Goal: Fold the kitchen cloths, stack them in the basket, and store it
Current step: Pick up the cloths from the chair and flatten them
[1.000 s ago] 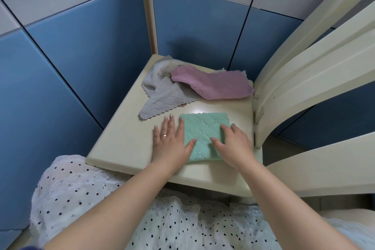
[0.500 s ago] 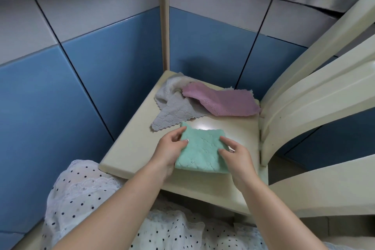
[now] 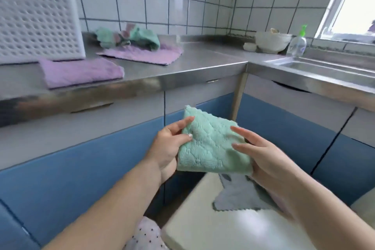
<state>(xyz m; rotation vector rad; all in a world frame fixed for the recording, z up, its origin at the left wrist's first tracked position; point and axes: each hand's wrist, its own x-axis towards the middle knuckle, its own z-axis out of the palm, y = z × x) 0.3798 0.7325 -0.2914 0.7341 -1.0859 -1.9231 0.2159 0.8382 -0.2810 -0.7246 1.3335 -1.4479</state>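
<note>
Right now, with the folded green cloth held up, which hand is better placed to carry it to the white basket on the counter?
Left, probably. The left hand pinches the folded green cloth on the side nearer the white basket, which stands up-left on the steel counter. The right hand would have to cross over.

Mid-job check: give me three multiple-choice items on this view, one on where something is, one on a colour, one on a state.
1. Where is the white perforated basket?
A. On the steel counter at far left
B. In the sink
C. On the chair seat

2. What colour is the folded cloth on the counter just in front of that basket?
A. Grey
B. Purple
C. Yellow

3. How is the green cloth being held?
A. Lying flat on the chair
B. In one hand only
C. Lifted, gripped by both hands

Answers:
1 A, it stands on the counter.
2 B, the purple cloth lies below it.
3 C, left hand and right hand hold its sides.
</note>
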